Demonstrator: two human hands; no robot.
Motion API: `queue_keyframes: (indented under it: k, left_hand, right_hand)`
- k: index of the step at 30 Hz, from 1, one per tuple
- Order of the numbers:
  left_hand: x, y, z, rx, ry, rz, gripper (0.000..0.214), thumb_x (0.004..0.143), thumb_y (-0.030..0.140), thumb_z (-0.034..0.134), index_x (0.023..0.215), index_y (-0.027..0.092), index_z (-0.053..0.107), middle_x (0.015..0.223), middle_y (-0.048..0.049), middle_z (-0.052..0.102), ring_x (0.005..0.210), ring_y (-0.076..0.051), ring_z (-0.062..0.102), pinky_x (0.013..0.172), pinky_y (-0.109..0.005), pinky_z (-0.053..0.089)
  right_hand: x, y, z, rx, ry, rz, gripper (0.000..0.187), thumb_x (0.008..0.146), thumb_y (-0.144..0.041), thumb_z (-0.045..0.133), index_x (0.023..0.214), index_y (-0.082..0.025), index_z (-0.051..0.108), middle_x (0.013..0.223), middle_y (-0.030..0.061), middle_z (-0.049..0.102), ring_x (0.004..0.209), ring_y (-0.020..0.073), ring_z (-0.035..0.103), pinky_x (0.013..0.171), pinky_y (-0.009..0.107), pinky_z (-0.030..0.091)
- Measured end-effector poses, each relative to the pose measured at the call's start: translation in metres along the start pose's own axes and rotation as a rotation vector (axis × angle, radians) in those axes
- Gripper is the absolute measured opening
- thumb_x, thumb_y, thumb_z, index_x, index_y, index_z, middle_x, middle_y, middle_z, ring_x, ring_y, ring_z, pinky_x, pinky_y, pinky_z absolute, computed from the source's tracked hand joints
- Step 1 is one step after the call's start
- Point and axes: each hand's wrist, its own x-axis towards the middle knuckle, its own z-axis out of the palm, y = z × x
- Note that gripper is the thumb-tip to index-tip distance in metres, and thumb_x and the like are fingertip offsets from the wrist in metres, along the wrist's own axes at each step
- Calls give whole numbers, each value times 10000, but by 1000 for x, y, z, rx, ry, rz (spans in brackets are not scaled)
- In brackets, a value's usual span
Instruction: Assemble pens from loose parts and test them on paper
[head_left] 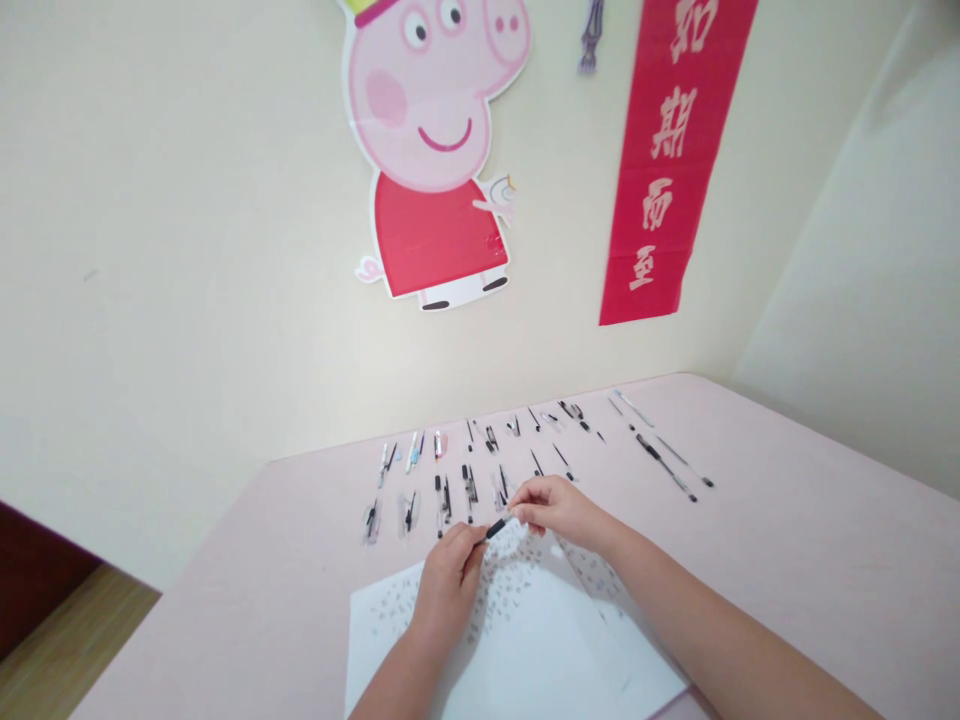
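Between my two hands is a pen barrel with a black grip [496, 528], tilted up to the right. My left hand [452, 575] is closed around its lower end. At the upper end, my right hand [556, 512] pinches with thumb and fingertips; whether a small part sits between them is too small to tell. Below both hands lies a white sheet of paper [540, 640], strewn with many tiny dark pieces [506, 590] that I cannot make out singly.
Disassembled pen parts [446, 495] lie in rows on the pink table [300, 560]. Farther right are a black pen barrel [666, 465] and a thin refill [684, 460]. Behind the table stands a wall with a cartoon pig cutout [442, 230] and a red banner [664, 190].
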Motion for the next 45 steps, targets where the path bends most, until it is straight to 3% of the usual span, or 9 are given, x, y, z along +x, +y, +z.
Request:
queue_keyframes:
  k: [22,32,45]
  left_hand:
    - [-2,5,2,28,-16,-5,265,872,208,367,1004,192,597,848,-86,623,798,-197,586,707,-315,461]
    - [-1,-1,3,-101,-46,-104,255,841,249,431,985,188,633,922,-93,674,856,-216,599,766,-340,457]
    - [3,2,7,-255,-55,-224,184,798,268,470,828,169,621,694,-23,615,639,-165,552,599,-270,423]
  right_hand:
    - [2,6,1,50,12,39,276,629,-395,664,635,-138,563,508,-34,528,418,71,469,390,187,358]
    - [0,1,1,-7,-1,26,200,660,-324,635,635,-141,558,507,-33,523,430,71,470,404,185,360]
    - [-1,-5,0,10,-20,-4,299,656,-426,663,668,-146,558,509,-44,507,437,77,469,429,201,378]
